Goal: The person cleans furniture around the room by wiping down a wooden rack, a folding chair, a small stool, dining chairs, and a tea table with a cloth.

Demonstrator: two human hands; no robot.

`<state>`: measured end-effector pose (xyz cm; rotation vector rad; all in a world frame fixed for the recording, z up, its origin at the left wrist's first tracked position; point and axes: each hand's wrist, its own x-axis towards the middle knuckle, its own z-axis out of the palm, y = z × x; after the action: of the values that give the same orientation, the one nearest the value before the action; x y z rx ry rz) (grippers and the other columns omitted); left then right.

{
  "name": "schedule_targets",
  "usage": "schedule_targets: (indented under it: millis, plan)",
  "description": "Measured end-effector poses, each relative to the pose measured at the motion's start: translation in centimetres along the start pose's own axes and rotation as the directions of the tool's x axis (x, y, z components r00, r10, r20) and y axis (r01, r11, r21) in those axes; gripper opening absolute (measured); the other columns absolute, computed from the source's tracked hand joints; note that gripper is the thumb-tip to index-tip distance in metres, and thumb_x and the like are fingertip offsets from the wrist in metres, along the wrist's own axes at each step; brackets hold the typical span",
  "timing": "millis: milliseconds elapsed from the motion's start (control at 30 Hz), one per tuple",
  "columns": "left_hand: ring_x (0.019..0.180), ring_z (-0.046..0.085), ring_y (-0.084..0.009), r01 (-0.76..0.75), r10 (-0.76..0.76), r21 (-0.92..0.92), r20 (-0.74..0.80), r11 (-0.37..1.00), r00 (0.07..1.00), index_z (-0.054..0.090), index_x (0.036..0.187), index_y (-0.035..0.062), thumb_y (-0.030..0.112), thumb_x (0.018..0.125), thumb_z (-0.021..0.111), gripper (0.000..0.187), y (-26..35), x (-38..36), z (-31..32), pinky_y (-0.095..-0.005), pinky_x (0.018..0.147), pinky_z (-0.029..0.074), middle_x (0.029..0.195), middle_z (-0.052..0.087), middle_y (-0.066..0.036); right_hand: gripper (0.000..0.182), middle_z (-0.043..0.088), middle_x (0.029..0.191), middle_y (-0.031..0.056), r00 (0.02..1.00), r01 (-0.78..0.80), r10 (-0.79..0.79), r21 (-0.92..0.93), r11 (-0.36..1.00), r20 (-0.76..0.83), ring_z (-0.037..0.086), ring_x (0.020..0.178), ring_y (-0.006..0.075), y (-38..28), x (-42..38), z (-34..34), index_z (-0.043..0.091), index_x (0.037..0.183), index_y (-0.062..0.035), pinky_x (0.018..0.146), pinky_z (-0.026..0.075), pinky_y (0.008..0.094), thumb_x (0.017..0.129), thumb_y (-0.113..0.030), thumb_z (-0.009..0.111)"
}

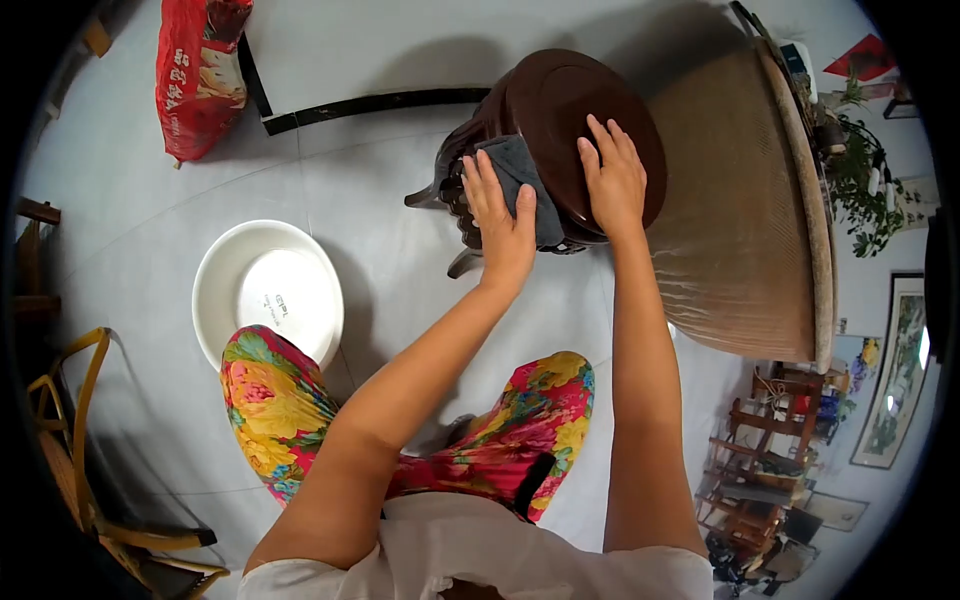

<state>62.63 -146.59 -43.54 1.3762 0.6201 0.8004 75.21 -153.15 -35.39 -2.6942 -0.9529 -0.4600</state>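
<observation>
A dark brown wooden stool (560, 95) with a round top, a carved apron and curved feet stands in front of me. My left hand (502, 225) presses a dark grey cloth (518, 165) against the stool's near left side, below the rim. Its fingers lie stretched out over the cloth, the thumb apart. Flat on the round top rests my right hand (613, 180), fingers extended, with nothing in it. Part of the cloth is hidden under my left hand.
A white basin (215, 285) sits on the floor at the left, close to my knee. Behind it lies a red printed bag (195, 95). A large brown sofa-like piece (735, 210) stands right of the stool. A wooden chair (75, 430) is at the lower left.
</observation>
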Motion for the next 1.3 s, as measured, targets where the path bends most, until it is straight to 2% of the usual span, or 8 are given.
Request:
schedule_targets:
  millis: [200,333,400,500,767,1067,1200,1300]
  plan:
    - [0.147,0.014,-0.0469,0.045,-0.047,-0.032,-0.081,0.998,0.996,0.029,0.154,0.0102,0.039,0.104,0.041,0.059,0.4,6.4,-0.6,-0.0521,0.120,0.013,0.160,0.020,-0.024,0.048,0.042,0.152,0.0142,0.995,-0.016,0.018,-0.016,1.000,0.094,0.036,0.141,0.0364,-0.1,0.0,-0.5,0.052,0.143,-0.0214,0.115,0.026,0.0489,0.100,-0.044,0.048]
    - [0.145,0.028,-0.0371,0.035,-0.048,0.115,0.112,0.993,0.992,0.053,0.143,0.0203,0.046,0.100,0.045,0.050,-1.3,16.2,-1.6,-0.0513,0.118,0.020,0.153,0.040,-0.015,0.049,0.042,0.152,0.0139,0.992,-0.030,0.033,-0.022,0.999,0.120,0.035,0.141,0.0361,-0.5,0.1,-0.7,0.051,0.144,-0.0224,0.115,0.025,0.0489,0.101,-0.044,0.047]
    - [0.139,0.041,-0.0318,0.075,-0.082,0.033,0.292,0.997,0.953,0.055,0.141,0.0163,0.046,0.101,0.044,0.051,-2.8,19.5,-1.9,-0.0447,0.115,0.027,0.145,0.052,-0.014,0.048,0.042,0.153,0.0137,0.993,-0.015,0.017,-0.019,1.000,0.118,0.036,0.141,0.0361,-0.1,0.4,-0.4,0.051,0.144,-0.0223,0.115,0.025,0.0490,0.101,-0.044,0.048]
    - [0.130,0.051,-0.0305,0.141,-0.069,-0.229,0.298,0.963,0.952,0.058,0.136,0.0100,0.044,0.101,0.044,0.051,-5.3,19.2,-1.2,-0.0382,0.109,0.035,0.135,0.060,-0.016,0.048,0.042,0.152,0.0136,0.992,0.001,0.000,-0.001,1.000,0.124,0.036,0.141,0.0361,0.2,0.4,-0.4,0.051,0.144,-0.0224,0.114,0.026,0.0491,0.100,-0.043,0.049]
    - [0.107,0.059,-0.0378,-0.228,0.241,0.172,-0.064,0.959,0.968,0.059,0.122,0.0010,0.033,0.100,0.051,0.039,-4.4,11.3,-3.7,-0.0428,0.095,0.045,0.121,0.063,-0.017,0.047,0.042,0.153,0.0129,0.990,0.041,-0.051,0.078,0.996,0.129,0.036,0.142,0.0353,0.5,0.4,-0.5,0.052,0.144,-0.0230,0.114,0.027,0.0481,0.100,-0.042,0.049]
    - [0.096,0.061,-0.0412,0.098,-0.097,0.039,-0.030,0.994,0.995,0.059,0.109,0.0025,0.037,0.102,0.047,0.038,-8.2,9.2,-6.7,-0.0431,0.083,0.046,0.101,0.064,-0.022,0.044,0.041,0.154,0.0099,0.952,0.184,-0.219,0.173,0.968,0.216,0.034,0.144,0.0326,1.1,-1.0,-2.5,0.054,0.142,-0.0203,0.116,0.025,0.0437,0.100,-0.035,0.052]
    - [0.081,0.057,-0.0250,0.129,-0.134,-0.202,-0.009,0.971,0.991,0.058,0.103,0.0011,0.037,0.102,0.049,0.037,-10.7,4.4,-7.4,-0.0345,0.077,0.045,0.083,0.060,-0.015,0.044,0.043,0.153,0.0070,0.902,0.287,-0.341,0.224,0.931,0.265,0.035,0.144,0.0294,3.0,-1.8,-4.0,0.056,0.141,-0.0182,0.117,0.025,0.0416,0.097,-0.025,0.056]
    - [0.080,0.051,-0.0153,0.423,-0.408,-0.319,0.116,0.848,0.905,0.060,0.102,0.0027,0.035,0.102,0.050,0.034,-12.5,1.2,-7.5,-0.0301,0.076,0.043,0.084,0.059,-0.006,0.045,0.045,0.152,0.0071,0.867,0.375,-0.415,0.188,0.908,0.275,0.037,0.142,0.0304,3.5,-2.5,-5.4,0.057,0.139,-0.0165,0.116,0.028,0.0420,0.095,-0.023,0.055]
